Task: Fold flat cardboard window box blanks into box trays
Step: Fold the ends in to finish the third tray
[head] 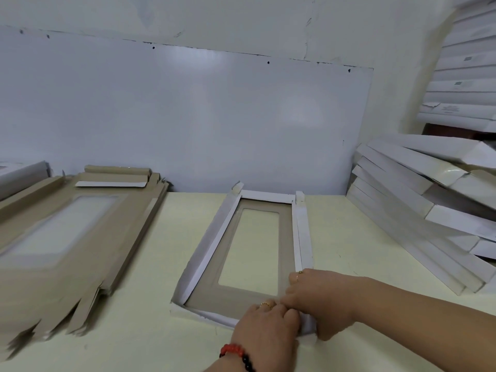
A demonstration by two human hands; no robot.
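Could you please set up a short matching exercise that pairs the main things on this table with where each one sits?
Things:
1. half-folded white and brown cardboard window tray
2. stack of flat brown cardboard window blanks
3. pile of finished white cardboard trays
4. red and black bead bracelet

Places:
A. left wrist
B. table's right side
C. table's middle, both hands at its near right corner
D. table's left side

Pairs: 1-C, 2-D, 3-B, 4-A

My left hand (269, 322) comes up from the lower edge, knuckles toward me, fingers curled and pinching at its far right side; a gold ring sits on one finger, red and black beads circle the wrist. My right hand (319, 299) reaches in from the right, forearm stretched across, fingers bent down, ring showing. The two hands touch, thumb to knuckles.
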